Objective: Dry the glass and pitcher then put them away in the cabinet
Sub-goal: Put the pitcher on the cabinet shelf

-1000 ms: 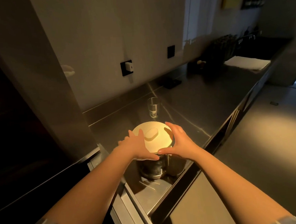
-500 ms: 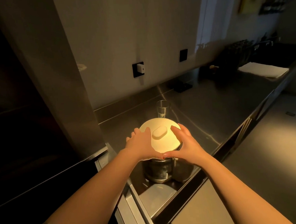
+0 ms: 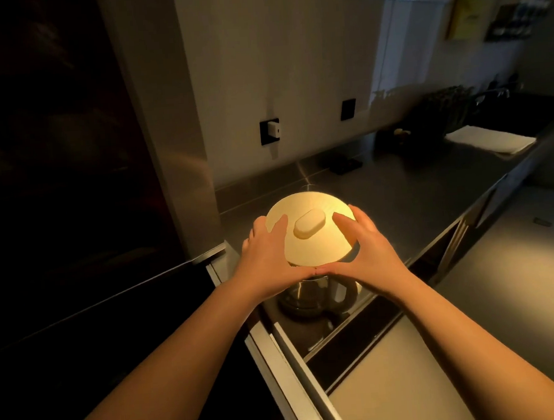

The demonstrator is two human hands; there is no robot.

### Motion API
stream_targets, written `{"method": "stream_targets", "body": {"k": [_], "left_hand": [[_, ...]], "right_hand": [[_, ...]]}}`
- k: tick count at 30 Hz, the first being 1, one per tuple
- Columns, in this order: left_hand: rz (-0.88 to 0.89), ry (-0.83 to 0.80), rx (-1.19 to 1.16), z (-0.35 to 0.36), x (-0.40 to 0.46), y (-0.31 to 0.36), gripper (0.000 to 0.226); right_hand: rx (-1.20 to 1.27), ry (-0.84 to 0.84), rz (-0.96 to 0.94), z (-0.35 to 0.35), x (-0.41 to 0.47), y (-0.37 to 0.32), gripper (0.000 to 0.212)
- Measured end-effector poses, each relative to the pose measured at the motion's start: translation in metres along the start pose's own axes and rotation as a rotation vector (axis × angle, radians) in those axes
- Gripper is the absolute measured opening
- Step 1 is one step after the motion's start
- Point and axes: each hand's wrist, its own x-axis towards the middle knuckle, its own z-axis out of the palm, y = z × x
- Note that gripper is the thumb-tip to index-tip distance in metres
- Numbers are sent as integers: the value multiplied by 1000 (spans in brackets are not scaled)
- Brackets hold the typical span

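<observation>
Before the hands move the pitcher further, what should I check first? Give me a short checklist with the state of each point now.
1. Both hands hold the pitcher: ok. The left hand and the right hand wrap the rim of the lid, thumbs meeting at the front.
2. Lid seated on the pitcher: cannot tell; the hands hide the joint.
3. Pitcher dry: cannot tell in this dim light.
4. Drawer below is open: ok.
5. Glass location: cannot tell; it is not visible, perhaps behind the lid.
6. Towel within reach: not ok; it lies far along the counter.
</observation>
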Motion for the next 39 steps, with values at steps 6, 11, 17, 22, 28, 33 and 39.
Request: {"method": "stream_targets", "body": {"k": [6, 11, 17, 22, 28, 33, 39], "left_hand": [[-5, 95, -24, -26, -59, -2, 107], [-61, 169, -60, -49, -121, -8, 105], [-120, 253, -75, -65, -185, -29, 105], [-189, 320, -156, -72, -228, -54, 107], [-284, 391, -169, -84, -272, -87, 104], [-371, 421, -183, -89, -304, -118, 104], [-443, 438, -240, -79, -333, -164, 101]], "right_hand": [[7, -27, -83, -10, -40, -55, 103], [-18, -110, -131, -2, -70, -95, 105], [7, -172, -245, 16, -103, -138, 100], [5, -244, -327, 40, -113, -168, 87], [16, -339, -410, 78, -118, -200, 93], [26, -446, -482, 115, -121, -224, 89], [39, -549, -463, 172, -126, -239, 92]]}}
